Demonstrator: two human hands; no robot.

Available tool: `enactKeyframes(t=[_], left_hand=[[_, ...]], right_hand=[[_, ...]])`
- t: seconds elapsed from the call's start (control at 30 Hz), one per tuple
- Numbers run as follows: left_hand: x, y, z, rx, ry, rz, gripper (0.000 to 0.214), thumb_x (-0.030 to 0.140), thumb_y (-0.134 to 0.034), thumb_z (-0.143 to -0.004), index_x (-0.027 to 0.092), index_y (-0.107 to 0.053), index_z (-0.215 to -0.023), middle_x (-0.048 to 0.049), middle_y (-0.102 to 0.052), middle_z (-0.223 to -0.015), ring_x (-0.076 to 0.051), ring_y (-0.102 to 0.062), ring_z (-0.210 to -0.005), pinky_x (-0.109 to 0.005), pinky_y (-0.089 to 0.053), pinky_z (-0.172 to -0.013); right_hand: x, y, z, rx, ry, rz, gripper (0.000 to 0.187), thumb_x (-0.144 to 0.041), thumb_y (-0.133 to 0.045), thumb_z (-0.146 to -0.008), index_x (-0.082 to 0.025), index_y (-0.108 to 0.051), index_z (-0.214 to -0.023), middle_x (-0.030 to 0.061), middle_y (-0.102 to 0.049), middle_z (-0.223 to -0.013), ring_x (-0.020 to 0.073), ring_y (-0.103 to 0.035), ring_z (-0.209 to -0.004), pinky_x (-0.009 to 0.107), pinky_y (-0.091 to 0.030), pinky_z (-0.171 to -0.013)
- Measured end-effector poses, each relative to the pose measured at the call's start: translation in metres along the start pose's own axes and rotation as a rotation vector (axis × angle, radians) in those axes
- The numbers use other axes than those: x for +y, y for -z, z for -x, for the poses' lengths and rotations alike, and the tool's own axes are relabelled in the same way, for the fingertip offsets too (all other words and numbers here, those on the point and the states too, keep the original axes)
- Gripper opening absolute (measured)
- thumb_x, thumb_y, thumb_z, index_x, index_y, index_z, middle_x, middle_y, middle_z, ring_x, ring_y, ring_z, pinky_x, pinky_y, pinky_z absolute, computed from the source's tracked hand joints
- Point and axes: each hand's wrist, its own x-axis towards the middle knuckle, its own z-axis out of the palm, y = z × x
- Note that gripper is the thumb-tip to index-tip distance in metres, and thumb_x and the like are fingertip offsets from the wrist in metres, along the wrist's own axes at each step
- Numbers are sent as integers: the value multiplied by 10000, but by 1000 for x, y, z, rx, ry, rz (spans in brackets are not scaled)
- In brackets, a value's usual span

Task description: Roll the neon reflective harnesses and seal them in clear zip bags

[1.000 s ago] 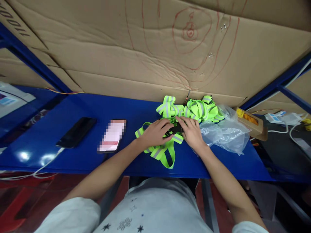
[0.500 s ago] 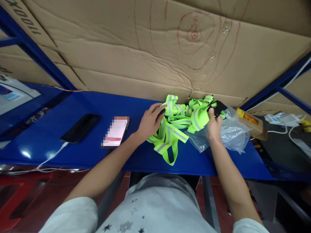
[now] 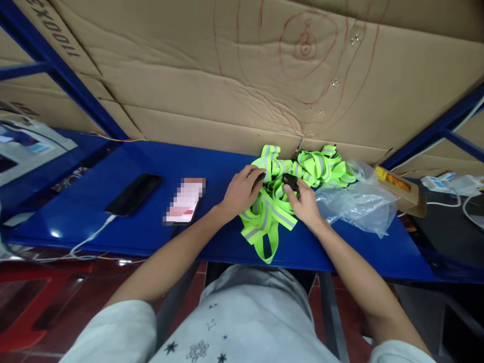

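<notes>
The left hand (image 3: 242, 194) is pinching 1 black piece (image 3: 259, 178), well left of the clear plastic bag (image 3: 359, 209). The right hand (image 3: 305, 204) is gripping another black piece (image 3: 291, 182), nearer the bag's left side. Green reflective straps (image 3: 264, 222) are lying in overlapping loops left of the bag, mostly between and below the 2 hands; a strap bundle (image 3: 323, 166) is lying at its back left. Good handling is likely requiring firm holds on both pieces, leaving the webbing slack and untwisted; pulling hard is risking a tangle.
</notes>
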Motion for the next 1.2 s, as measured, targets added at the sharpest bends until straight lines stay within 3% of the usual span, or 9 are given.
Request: enactKeyframes(t=[0.17, 0.43, 0.93, 1.2], left_hand=[[-2, -5, 1, 0, -5, 10, 378, 332, -409, -1092, 192, -581, -1399, -138, -614, -1387, -282, -636, -1265, -450, -541, -1079], [-2, -9, 3, -15, -32, 14, 354, 314, -425, -1089, 200, -580, -1385, -133, -625, -1365, -281, -629, -1282, -454, -534, -1109], [-3, -12, 3, -28, -16, 7, 357, 309, -445, -1084, 191, -595, -1385, -135, -629, -1368, -292, -620, -1289, -474, -536, -1114], [-4, -12, 3, -28, -35, 17, 353, 313, -437, -1085, 194, -591, -1379, -137, -625, -1362, -283, -619, -1280, -474, -529, -1127]], right_hand=[[-2, 1, 1, -79, 104, 145, 524, -647, -441, -1046, -191, -680, -948, 139, -716, -1000, 286, -671, -936, 427, -505, -880], [4, 1, 1, -132, 176, 276, 499, -574, -418, -1077, -165, -701, -1114, 160, -727, -1070, 304, -675, -1001, 436, -502, -901], [0, 3, 1, -171, 195, 344, 404, -460, -455, -1081, -155, -706, -1169, 154, -725, -1098, 301, -677, -1008, 433, -492, -896], [2, 2, 2, -165, 193, 343, 428, -484, -433, -1088, -161, -699, -1179, 159, -723, -1121, 300, -672, -1035, 430, -492, -914]])
